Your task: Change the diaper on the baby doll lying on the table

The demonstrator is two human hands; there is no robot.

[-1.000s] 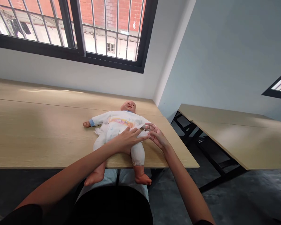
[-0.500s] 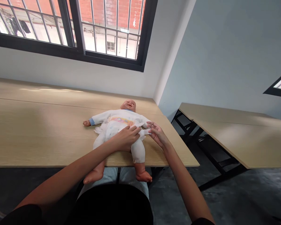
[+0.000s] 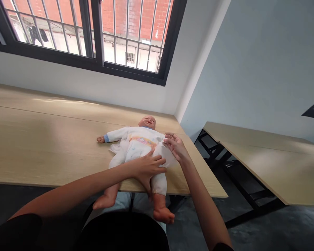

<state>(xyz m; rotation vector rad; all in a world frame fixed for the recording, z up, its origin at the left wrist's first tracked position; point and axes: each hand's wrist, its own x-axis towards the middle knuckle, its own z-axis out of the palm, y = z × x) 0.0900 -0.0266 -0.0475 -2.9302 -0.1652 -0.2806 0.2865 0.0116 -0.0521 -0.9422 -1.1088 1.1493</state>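
Observation:
A baby doll point(image 3: 142, 139) in a white outfit with blue cuffs and a coloured print lies on its back on the table, its bare feet over the front edge. Spread around its hips is a thin white diaper point(image 3: 169, 157), with a ruffled edge showing on the left side. My left hand point(image 3: 149, 169) rests across the doll's thigh on the right, fingers spread over the top and thumb down along the inner side. At the doll's right-hand hip, my right hand point(image 3: 174, 145) pinches the diaper's upper edge between thumb and fingers.
The light wooden table point(image 3: 54, 139) runs along the wall below a barred window point(image 3: 136, 35). Across a gap on the right stands a second table point(image 3: 264, 157) with black metal legs. My lap is just under the front edge.
My left hand has let go of the diaper edge and moved down onto the doll's thigh, fingers spreading. The diaper's side now fans out wider beneath my right hand. The view has shifted slightly.

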